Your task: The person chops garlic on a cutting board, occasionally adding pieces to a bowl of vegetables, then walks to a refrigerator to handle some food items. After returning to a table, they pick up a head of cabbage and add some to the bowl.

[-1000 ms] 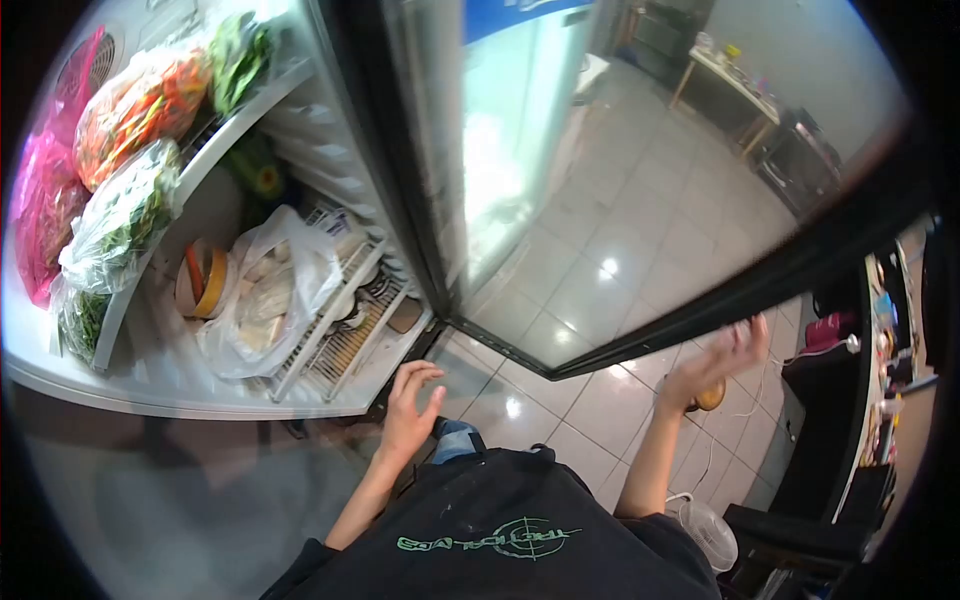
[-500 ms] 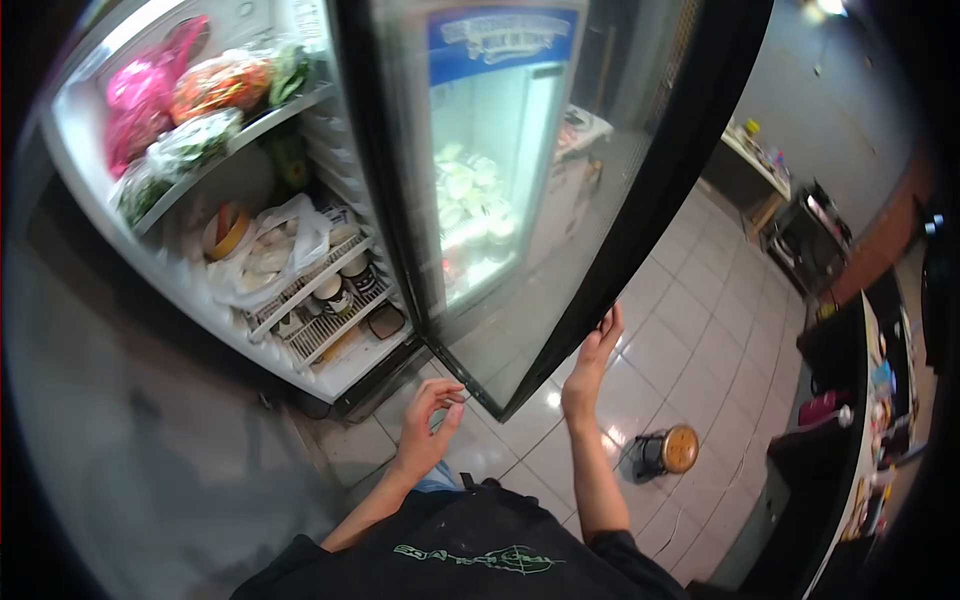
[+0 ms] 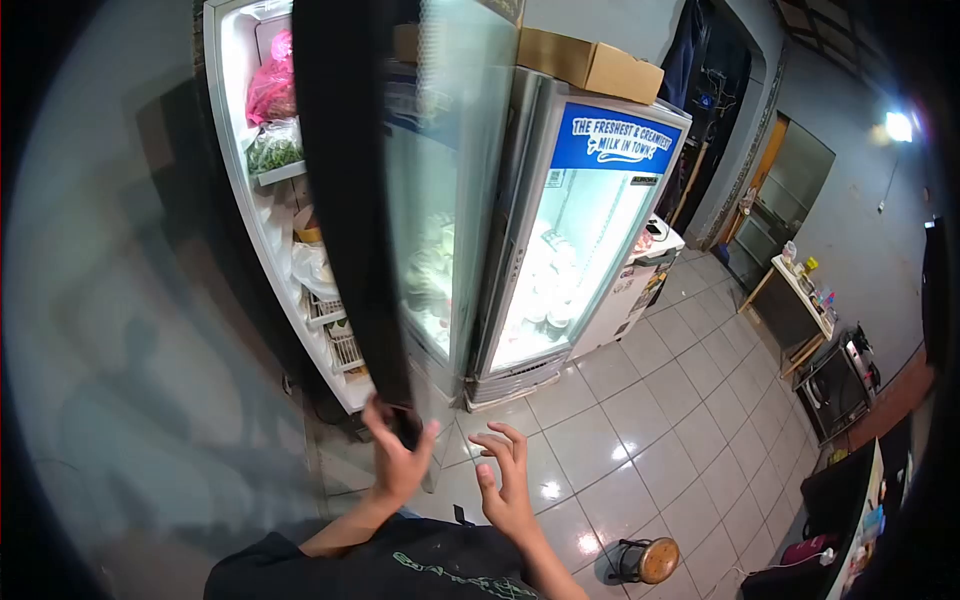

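A tall fridge (image 3: 345, 385) stands at the left, its black-framed glass door (image 3: 350, 220) swung out and seen nearly edge-on. My left hand (image 3: 398, 468) is at the lower end of that door, with fingers and thumb on either side of the dark frame. To its right, my right hand (image 3: 510, 490) is raised in the air with fingers apart and bent, holding nothing. Inside the fridge, a pink plastic bag (image 3: 270, 85), a bag of greens (image 3: 275, 148) and a white plastic bag (image 3: 313, 268) show; the door hides the rest.
A lit display fridge (image 3: 585, 245) with white items stands behind the door, a cardboard box (image 3: 600, 68) on top. A round stool (image 3: 655, 560) is on the tiled floor (image 3: 640, 420). A cluttered table (image 3: 800, 285) and an oven-like appliance (image 3: 840, 385) line the right.
The fridge door has swung left, covering more of the interior. My left hand has come onto its edge, while my right hand has left the door. The view has turned right.
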Motion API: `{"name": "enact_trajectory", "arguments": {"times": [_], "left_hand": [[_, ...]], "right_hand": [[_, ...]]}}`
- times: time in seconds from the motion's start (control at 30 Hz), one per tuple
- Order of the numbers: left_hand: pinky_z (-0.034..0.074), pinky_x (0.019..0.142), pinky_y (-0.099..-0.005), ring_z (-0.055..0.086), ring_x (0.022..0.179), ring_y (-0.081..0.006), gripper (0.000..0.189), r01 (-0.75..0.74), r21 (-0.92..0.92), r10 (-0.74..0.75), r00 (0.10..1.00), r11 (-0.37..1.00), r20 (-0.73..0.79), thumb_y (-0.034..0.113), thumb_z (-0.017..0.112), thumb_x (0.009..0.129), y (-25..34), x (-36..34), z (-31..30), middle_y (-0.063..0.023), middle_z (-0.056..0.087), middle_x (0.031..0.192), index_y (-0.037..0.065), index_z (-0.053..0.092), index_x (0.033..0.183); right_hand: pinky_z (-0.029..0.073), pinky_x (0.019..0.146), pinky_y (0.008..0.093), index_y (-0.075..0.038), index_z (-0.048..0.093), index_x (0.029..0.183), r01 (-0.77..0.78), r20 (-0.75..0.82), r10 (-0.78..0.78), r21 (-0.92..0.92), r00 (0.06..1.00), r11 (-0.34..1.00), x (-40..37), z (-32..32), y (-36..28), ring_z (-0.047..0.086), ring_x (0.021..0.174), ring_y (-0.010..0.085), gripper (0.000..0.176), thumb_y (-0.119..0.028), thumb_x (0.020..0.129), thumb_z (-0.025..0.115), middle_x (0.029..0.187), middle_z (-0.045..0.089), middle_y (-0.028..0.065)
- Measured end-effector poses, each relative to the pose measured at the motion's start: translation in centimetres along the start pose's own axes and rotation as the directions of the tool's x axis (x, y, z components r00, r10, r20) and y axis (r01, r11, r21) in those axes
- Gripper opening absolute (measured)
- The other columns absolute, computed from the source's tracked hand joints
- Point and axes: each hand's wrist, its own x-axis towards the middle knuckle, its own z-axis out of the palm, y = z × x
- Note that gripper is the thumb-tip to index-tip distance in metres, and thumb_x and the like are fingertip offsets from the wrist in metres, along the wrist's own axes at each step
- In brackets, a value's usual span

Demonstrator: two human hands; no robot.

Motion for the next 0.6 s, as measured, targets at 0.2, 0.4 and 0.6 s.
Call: {"name": "enact_trajectory", "arguments": {"times": [0.2, 0.4, 0.6], "left_hand": [[0.035, 0.102, -0.047, 0.042, 0.122, -0.042, 0.078, -0.128, 0.436, 0.215, 0.964, 0.891, -0.155, 0.022, 0.075, 0.086, -4.5, 6.3, -7.5, -0.025, 0.036, 0.133, -0.005, 0.028, 0.142], [0.038, 0.101, -0.0451, 0.046, 0.121, -0.0395, 0.063, 0.03, 0.324, 0.053, 0.968, 0.946, -0.244, 0.022, 0.07, 0.091, -9.3, 13.2, -13.1, -0.0201, 0.042, 0.134, -0.004, 0.037, 0.138], [0.034, 0.107, -0.047, 0.04, 0.13, -0.0433, 0.065, -0.017, 0.522, 0.107, 0.984, 0.853, -0.142, 0.026, 0.068, 0.093, -16.4, 20.2, -17.9, -0.0228, 0.037, 0.144, -0.003, 0.035, 0.141]], "right_hand": [[0.049, 0.093, 0.0368, -0.003, 0.062, 0.119, -0.123, -0.005, 0.123, 0.018, 0.992, 0.992, 2.6, 4.0, 0.6, 0.049, 0.12, 0.0286, 0.026, -0.015, 0.098, 0.053, 0.133, 0.039, 0.0164], [0.049, 0.093, 0.0373, -0.005, 0.062, 0.119, -0.188, 0.006, 0.187, 0.051, 0.982, 0.981, 5.0, 10.0, 1.5, 0.054, 0.114, 0.026, 0.026, -0.018, 0.099, 0.054, 0.133, 0.039, 0.0158], [0.046, 0.096, 0.0375, -0.007, 0.061, 0.12, -0.288, -0.003, 0.289, 0.075, 0.957, 0.955, 7.0, 16.0, 2.3, 0.057, 0.112, 0.0247, 0.026, -0.018, 0.098, 0.056, 0.133, 0.039, 0.0138]]}}
